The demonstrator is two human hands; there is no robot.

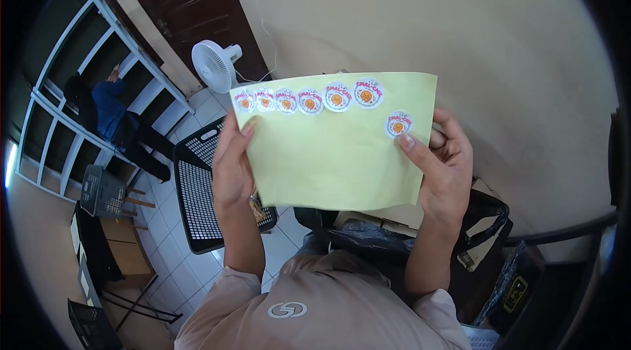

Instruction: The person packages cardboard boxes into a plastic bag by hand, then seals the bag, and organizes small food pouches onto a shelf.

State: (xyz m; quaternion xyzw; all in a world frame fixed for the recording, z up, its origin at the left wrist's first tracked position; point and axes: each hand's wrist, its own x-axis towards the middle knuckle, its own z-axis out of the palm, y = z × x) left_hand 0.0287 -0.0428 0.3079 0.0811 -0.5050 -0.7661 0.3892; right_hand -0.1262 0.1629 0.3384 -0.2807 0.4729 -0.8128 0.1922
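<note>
A pale yellow-green sheet [322, 159] is held up in front of my chest, with a row of several round stickers [311, 101] along its upper edge. One more round sticker [399, 124] sits lower at the right. My left hand [232, 156] grips the sheet's left edge, thumb on the front. My right hand [447, 166] holds the right edge, its thumb touching the bottom of the lone sticker; some fingers are behind the sheet.
A white fan [215, 66] stands behind a black perforated basket [197, 186] at the left. Another person [108, 110] is at a metal shelf [66, 123]. Black plastic [368, 235] and a dark bag [486, 218] lie below the sheet.
</note>
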